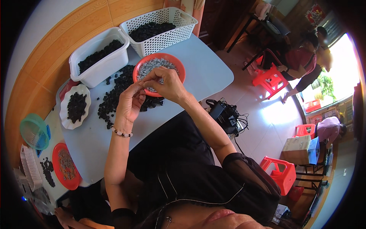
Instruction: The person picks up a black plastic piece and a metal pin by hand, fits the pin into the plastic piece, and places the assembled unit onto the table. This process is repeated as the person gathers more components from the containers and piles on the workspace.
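My left hand (130, 102) and my right hand (167, 84) meet above the table, fingertips pinched together. Whatever lies between them is too small or hidden to make out. Just beyond my fingers, a red round dish (182, 72) holds many small silvery metal pieces (156, 65). A loose pile of small black parts (121, 84) spreads over the light blue-grey table (206, 63), partly under my hands. A beaded bracelet circles my left wrist.
Black parts also fill a white tub (101, 70), a white perforated basket (164, 44) and a scalloped white dish (86, 100). At left are another red dish (70, 179) and a green mesh basket (33, 131). Red stools (271, 80), tangled black cables (228, 116) and people (305, 57) are at right.
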A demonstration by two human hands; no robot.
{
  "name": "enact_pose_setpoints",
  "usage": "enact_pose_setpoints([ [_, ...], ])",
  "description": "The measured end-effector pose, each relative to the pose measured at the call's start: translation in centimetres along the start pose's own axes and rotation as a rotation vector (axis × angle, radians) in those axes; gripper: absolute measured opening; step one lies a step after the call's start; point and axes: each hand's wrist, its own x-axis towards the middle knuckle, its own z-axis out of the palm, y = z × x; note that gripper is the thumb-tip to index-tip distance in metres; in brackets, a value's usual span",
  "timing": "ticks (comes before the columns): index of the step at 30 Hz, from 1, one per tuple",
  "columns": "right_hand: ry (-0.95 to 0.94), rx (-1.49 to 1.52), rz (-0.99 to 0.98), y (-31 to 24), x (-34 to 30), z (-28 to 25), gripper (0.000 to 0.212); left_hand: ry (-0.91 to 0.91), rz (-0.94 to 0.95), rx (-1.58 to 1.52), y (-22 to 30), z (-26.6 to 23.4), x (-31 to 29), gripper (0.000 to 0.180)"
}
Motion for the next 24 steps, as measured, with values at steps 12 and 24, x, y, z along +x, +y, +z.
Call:
enact_pose_setpoints([
  [12,-0.068,-0.113,-0.141,-0.8,-0.9,2.6,0.014,0.059,0.093,-0.069,-0.7,-2.0,-3.8,0.018],
  [24,-0.221,-0.011,-0.075,-1.9,-1.9,4.3,0.010,0.177,0.242,-0.014,-2.3,-2.4,-8.2,0.021],
])
